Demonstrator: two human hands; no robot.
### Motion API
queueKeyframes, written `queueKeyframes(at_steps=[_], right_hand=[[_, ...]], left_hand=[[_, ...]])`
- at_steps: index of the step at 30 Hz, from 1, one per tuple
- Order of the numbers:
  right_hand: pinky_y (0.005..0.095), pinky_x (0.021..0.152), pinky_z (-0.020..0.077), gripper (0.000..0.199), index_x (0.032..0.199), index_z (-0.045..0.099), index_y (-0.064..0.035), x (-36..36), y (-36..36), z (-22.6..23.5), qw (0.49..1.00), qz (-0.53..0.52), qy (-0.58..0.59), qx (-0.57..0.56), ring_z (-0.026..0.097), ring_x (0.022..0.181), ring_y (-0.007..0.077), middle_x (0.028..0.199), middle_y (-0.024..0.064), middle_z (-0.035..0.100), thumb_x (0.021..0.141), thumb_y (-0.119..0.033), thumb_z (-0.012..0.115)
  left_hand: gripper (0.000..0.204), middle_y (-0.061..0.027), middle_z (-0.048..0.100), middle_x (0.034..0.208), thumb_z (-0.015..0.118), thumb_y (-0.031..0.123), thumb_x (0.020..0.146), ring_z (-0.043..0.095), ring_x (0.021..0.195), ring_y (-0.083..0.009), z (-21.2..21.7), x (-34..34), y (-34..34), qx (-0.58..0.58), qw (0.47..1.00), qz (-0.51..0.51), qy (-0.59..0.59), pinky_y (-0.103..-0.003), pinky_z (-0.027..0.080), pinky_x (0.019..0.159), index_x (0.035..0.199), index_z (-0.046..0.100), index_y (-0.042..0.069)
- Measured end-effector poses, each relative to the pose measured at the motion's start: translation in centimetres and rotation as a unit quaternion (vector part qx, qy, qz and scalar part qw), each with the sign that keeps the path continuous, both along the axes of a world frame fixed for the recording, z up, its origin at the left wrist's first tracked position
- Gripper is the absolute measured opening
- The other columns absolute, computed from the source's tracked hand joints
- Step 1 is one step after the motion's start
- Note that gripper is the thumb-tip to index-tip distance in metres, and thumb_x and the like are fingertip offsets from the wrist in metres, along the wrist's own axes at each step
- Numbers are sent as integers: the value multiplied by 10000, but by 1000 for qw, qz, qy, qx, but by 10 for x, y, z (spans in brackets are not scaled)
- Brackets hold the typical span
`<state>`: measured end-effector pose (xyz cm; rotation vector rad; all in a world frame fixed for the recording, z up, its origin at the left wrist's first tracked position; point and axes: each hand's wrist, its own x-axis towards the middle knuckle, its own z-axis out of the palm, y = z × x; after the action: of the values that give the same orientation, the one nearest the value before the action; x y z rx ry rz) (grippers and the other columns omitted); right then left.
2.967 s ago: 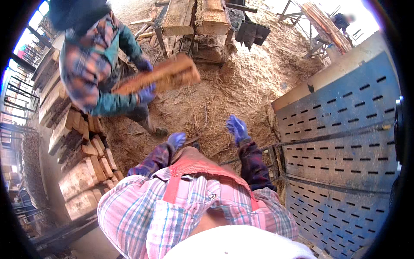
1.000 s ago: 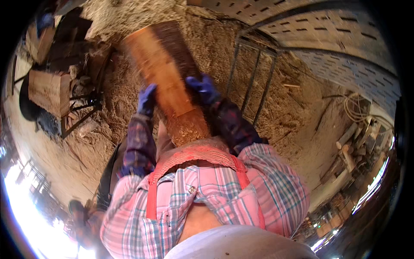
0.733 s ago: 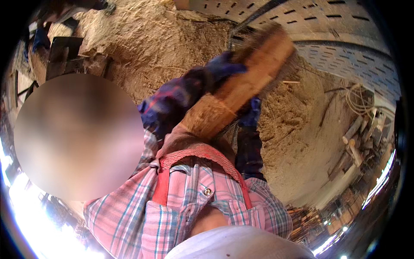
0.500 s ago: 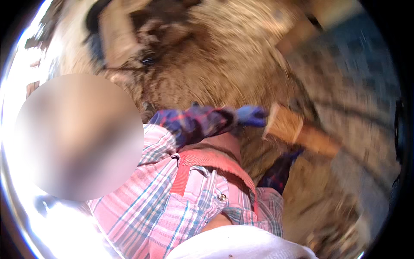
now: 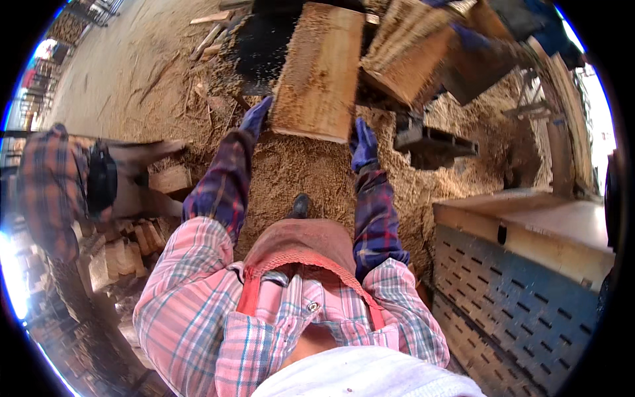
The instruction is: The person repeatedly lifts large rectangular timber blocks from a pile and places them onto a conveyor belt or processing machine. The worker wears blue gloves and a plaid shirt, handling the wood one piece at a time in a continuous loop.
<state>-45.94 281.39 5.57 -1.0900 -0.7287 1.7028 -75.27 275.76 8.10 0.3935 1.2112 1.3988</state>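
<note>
Left hand (image 5: pixel 254 118) and right hand (image 5: pixel 364 145) were shifted from the earlier block to a sawdust-strewn board (image 5: pixel 321 69).
Both were held open beside it; no grip was shown.

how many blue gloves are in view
3: one each on the left hand and right hand, flanking the near end of the pale rectangular wooden block, one on a co-worker's blurred hand, upper right. A blue patch at the top edge may be another, partly hidden.

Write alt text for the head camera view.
Left hand and right hand, blue-gloved, flank the near end of a wooden plank above sawdust. A slotted blue panel stands right; a person in plaid is left, near piled wood.
</note>
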Motion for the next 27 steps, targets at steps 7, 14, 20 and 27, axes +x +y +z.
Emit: queueKeyframes(at_steps=[7,14,20,27], right_hand=[[335,946,358,376,1200,491,-62,-15,36,-34,974,219,38,35,467,1070,193,1174,73,513,905,-294,491],[410,1012,313,649,1348,325,-97,-51,-99,45,967,224,-32,-121,382,1199,268,1345,103,376,861,-505,459],[358,923,369,409,1203,434,-70,-212,-146,61,921,356,25,-155,444,1054,207,1159,70,464,899,-344,437],[368,932,387,465,1178,505,-60,-357,-271,55,835,541,55,84,501,1043,223,1153,69,529,854,-394,518]], left_hand=[[364,-64,634,920,728,179,719,588,857,-173,-37,-3,25,37,989,-128,63,-328,475,756,999,614,-24],[724,-98,584,1096,803,314,617,528,981,-193,-9,-3,-253,-2,990,-86,116,-319,427,842,1197,488,18],[889,-125,531,1190,801,389,580,495,1098,-220,60,10,-442,-244,939,53,238,-345,372,950,1295,390,57],[896,-145,508,1205,785,362,585,467,1138,-229,100,-10,-578,-202,916,283,202,-334,345,978,1301,366,23]])
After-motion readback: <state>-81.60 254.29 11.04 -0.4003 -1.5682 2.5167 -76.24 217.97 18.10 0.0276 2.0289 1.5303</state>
